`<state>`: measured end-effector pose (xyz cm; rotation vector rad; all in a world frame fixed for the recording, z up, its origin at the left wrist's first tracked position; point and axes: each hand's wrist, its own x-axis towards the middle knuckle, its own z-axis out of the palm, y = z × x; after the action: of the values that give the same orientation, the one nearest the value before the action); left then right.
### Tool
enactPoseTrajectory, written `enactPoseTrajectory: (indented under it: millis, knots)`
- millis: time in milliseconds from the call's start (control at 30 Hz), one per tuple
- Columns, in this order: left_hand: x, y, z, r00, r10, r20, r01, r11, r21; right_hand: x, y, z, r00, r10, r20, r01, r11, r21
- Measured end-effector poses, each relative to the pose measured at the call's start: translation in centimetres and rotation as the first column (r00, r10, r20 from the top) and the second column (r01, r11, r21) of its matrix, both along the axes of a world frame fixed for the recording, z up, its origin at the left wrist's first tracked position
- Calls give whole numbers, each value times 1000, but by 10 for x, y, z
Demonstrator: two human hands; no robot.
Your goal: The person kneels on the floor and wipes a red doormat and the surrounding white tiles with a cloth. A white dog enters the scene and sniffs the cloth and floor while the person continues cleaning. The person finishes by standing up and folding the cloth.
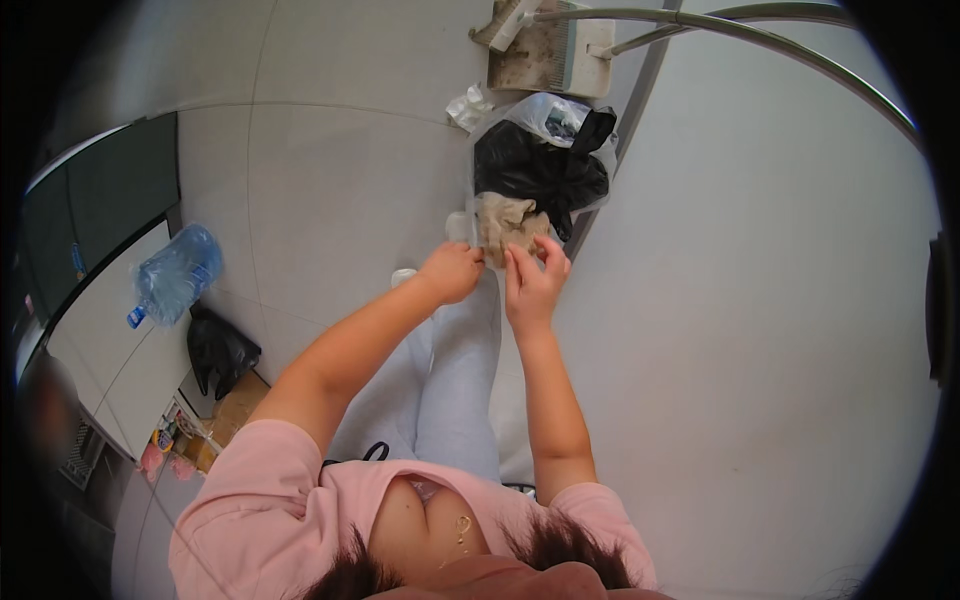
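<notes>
In front of my legs stands a clear plastic bag (473,174) stuffed with a knotted black plastic bag (517,161) and a crumpled tan cloth or paper (501,214). My left hand (452,271) has its fingers curled in at the near left rim of the clear bag and appears to pinch its edge. Over the near side of the tan piece is my right hand (537,283), thumb and fingers bent towards it. Whether the right fingertips grip thin plastic or only touch the tan piece is not clear.
Beyond the bag lie a dirty dustpan (525,71) and a crumpled white plastic piece (469,109). Metal tubes (720,22) arch across the upper right, by a pale wall or panel (750,262). At left are a blue water jug (180,274), another black bag (220,352) and a cardboard box (238,401).
</notes>
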<state>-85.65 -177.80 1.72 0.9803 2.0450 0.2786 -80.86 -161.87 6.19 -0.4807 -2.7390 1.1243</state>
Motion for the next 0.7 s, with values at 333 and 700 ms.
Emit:
enactPoseTrajectory:
  millis: [333,700]
  knots:
    - [4,2,25,1000,4,-9,-5,997,-76,9,9,59,991,-134,-11,131,981,-142]
    - [3,5,27,997,16,74,-2,983,-184,1,17,138,972,-141,-187,98,971,-219]
